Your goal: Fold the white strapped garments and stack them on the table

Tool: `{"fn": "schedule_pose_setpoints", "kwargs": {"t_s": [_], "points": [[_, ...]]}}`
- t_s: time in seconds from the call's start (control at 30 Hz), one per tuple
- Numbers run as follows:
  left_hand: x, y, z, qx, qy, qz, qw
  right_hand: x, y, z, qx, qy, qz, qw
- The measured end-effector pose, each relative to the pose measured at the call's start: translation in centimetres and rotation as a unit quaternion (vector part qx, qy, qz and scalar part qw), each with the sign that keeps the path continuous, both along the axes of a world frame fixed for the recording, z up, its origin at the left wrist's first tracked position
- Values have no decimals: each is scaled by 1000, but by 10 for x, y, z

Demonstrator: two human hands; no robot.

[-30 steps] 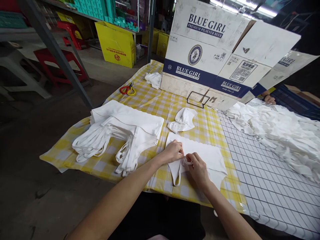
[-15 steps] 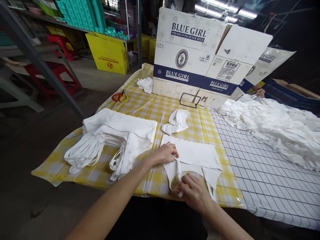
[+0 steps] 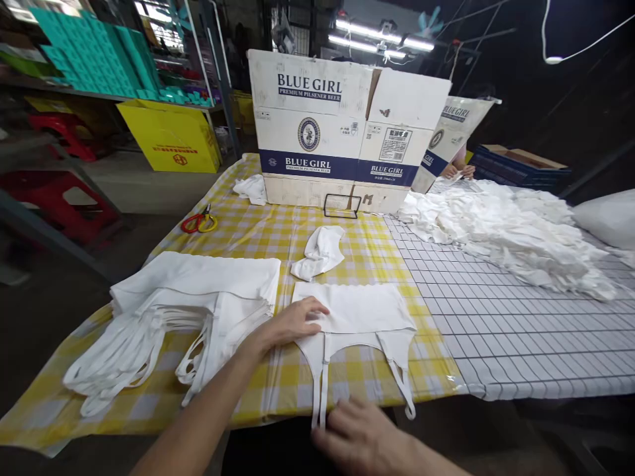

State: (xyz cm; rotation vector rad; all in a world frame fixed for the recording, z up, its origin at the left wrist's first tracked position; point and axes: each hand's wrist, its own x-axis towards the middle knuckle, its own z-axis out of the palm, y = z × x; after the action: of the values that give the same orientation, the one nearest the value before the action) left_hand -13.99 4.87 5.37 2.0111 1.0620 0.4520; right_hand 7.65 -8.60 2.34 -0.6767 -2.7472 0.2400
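Note:
A white strapped garment [image 3: 362,311] lies flat on the yellow checked tablecloth [image 3: 278,231], its straps reaching over the near table edge. My left hand [image 3: 292,322] rests flat on the garment's left edge, fingers spread. My right hand [image 3: 362,436] is below the table edge by the left straps' ends, blurred, fingers loosely curled; whether it grips a strap is unclear. A stack of like garments [image 3: 198,297] lies to the left, straps trailing toward me.
A crumpled white piece [image 3: 320,251] lies behind the garment. An opened BLUE GIRL carton [image 3: 337,132] stands at the back, red-and-yellow scissors [image 3: 198,221] to its left. A big heap of white cloth [image 3: 501,231] covers the grid-patterned cloth; another person's hand [image 3: 454,172] shows behind the carton.
My right hand has drawn the left straps straight toward me, past the table edge. The garment now lies spread flat, and my left hand has flattened on it. The view has tilted up.

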Motion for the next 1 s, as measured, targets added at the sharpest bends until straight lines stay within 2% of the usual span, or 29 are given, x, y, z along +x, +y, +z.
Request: {"fn": "schedule_pose_setpoints", "kwargs": {"t_s": [0.03, 0.07, 0.1, 0.13, 0.2, 0.27, 0.3, 0.4, 0.53, 0.67, 0.83, 1.0], "points": [[-1, 4, -1, 15, 11, 52, 998, 13, 14, 3, -19, 26, -73, 997], [-1, 8, -3, 41, 37, 119, 991, 30, 33, 7, -37, 55, -173, 983], [1, 12, -5, 70, 76, 190, 976, 48, 54, 11, -52, 84, -280, 955], [3, 16, -7, 95, 126, 252, 955, 67, 76, 14, -74, 91, -380, 918], [9, 23, -12, 110, 228, 328, 910, 102, 120, 17, -132, 70, -558, 816], [15, 29, -14, 92, 294, 346, 886, 128, 153, 17, -162, 59, -619, 766], [17, 32, -15, 79, 308, 346, 883, 136, 164, 15, -177, 54, -632, 752], [14, 43, -17, 45, 316, 334, 887, 145, 182, 7, -221, 55, -635, 738], [1, 55, -16, 17, 320, 298, 899, 139, 185, 0, -285, 84, -599, 744], [-3, 55, -16, 22, 311, 295, 903, 134, 185, -1, -295, 126, -587, 743], [0, 46, -15, 43, 289, 328, 898, 132, 185, 7, -346, 175, -548, 742], [-2, 43, -9, 60, 236, 349, 905, 135, 174, 25, -425, 258, -489, 717]]}}
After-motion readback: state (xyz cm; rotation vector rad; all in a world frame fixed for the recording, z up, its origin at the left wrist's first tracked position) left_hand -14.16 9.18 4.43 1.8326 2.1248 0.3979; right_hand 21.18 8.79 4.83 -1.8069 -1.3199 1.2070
